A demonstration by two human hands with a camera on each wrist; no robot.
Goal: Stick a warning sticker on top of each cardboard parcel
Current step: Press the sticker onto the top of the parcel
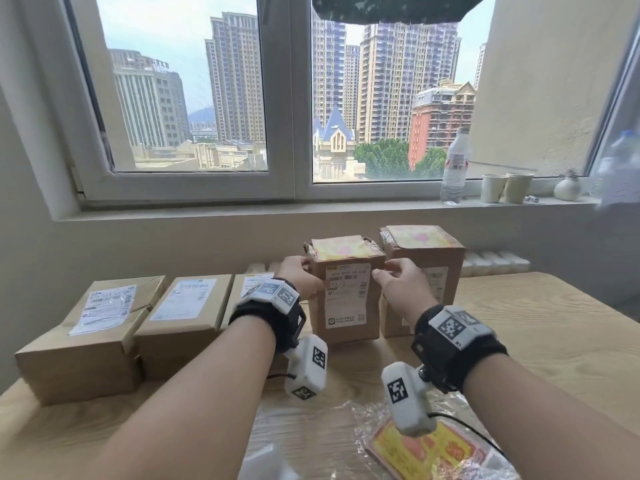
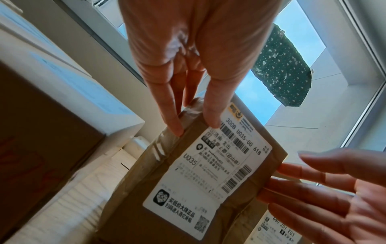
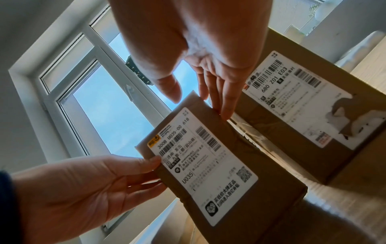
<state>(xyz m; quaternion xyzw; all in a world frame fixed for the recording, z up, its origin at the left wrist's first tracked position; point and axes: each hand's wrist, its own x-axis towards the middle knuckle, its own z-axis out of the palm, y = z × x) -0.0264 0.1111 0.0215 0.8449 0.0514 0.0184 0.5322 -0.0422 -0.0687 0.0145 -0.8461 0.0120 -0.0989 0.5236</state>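
Observation:
An upright cardboard parcel (image 1: 346,306) with a white shipping label (image 2: 208,165) stands mid-table, a yellow and pink warning sticker (image 1: 341,249) on its top. My left hand (image 1: 311,271) lies against its upper left edge, fingers straight and thumb (image 2: 213,122) on the label. My right hand (image 1: 384,275) touches the upper right edge with straight fingers (image 3: 226,113), its thumb off the box. A second upright parcel (image 1: 429,268) to the right also carries a sticker (image 1: 419,237). Three flat parcels (image 1: 100,323), (image 1: 187,306), (image 1: 247,285) lie to the left, with only shipping labels on their tops.
A clear bag of yellow and red stickers (image 1: 426,452) lies at the near table edge under my right wrist. A water bottle (image 1: 455,168), two paper cups (image 1: 505,187) and a small vase (image 1: 566,188) stand on the windowsill. The wooden table (image 1: 536,323) extends to the right.

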